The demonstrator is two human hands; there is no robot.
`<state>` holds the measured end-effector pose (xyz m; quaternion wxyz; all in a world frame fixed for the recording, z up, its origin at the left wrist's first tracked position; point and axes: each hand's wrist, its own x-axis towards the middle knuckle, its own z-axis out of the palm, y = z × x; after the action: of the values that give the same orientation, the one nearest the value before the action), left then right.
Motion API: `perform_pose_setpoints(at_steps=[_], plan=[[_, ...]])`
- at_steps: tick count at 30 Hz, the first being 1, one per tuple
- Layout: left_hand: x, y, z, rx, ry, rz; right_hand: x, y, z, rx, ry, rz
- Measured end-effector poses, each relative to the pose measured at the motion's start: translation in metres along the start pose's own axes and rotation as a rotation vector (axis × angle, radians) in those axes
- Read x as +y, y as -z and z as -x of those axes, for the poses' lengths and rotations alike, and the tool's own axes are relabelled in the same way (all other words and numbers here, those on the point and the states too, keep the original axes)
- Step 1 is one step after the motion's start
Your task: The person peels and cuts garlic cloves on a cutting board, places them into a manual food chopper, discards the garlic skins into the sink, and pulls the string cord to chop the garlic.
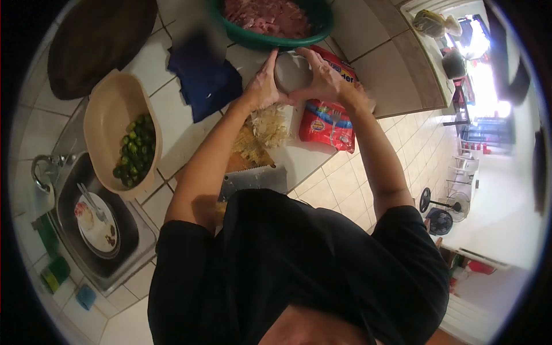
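Both hands are around a round greyish bowl or lid (pixel 292 73) on the tiled counter. My left hand (pixel 265 86) curves along its left side, fingers toward the green basin (pixel 276 43) of raw meat. Along the right side of the round thing lies my right hand (pixel 322 79), thumb near the front rim. Just below the hands is a pile of pale shredded food (pixel 270 127), beside a yellowish board (pixel 250 150) and a wide serrated blade (pixel 253 181). A red packet (pixel 326 127) lies under my right wrist.
A dark blue cloth (pixel 210 80) lies left of the hands. Farther left stands a beige tub (pixel 103 115) of green peppers, above a sink (pixel 129 230) holding a plate (pixel 108 221) with cutlery. A raised tiled ledge (pixel 397 75) borders the right. Fans stand on the floor beyond.
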<state>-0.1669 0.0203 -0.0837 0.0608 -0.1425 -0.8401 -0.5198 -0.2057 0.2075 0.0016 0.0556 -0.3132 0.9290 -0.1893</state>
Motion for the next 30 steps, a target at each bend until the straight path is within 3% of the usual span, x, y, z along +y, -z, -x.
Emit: perform_pose_setpoints(at_steps=[7, 10, 14, 17, 19, 22, 25, 29, 30], plan=[[-0.008, -0.005, -0.003, 0.079, -0.049, -0.008, -0.005, 0.013, -0.007, -0.111, 0.002, 0.079], [-0.007, -0.005, -0.002, 0.061, 0.008, -0.003, -0.003, 0.006, -0.004, -0.073, -0.099, 0.056], [-0.002, -0.003, -0.001, 0.043, 0.011, 0.004, 0.000, 0.007, -0.007, -0.100, -0.044, -0.063], [-0.003, -0.004, 0.000, 0.080, -0.008, -0.034, -0.003, -0.002, -0.008, -0.127, -0.103, 0.040], [0.000, -0.003, 0.001, 0.066, 0.020, 0.043, -0.009, -0.013, -0.001, -0.009, -0.085, 0.289], [-0.005, -0.001, 0.002, 0.075, 0.052, -0.010, 0.014, -0.007, 0.002, 0.027, 0.072, 0.040], [-0.002, 0.003, 0.000, 0.001, 0.111, -0.049, 0.024, 0.014, 0.004, -0.118, -0.062, -0.206], [0.000, 0.022, 0.005, 0.054, -0.003, -0.165, 0.016, 0.003, 0.011, -0.122, -0.164, -0.057], [0.003, 0.038, 0.005, -0.030, 0.030, -0.137, 0.017, -0.005, 0.016, 0.020, -0.110, -0.020]])
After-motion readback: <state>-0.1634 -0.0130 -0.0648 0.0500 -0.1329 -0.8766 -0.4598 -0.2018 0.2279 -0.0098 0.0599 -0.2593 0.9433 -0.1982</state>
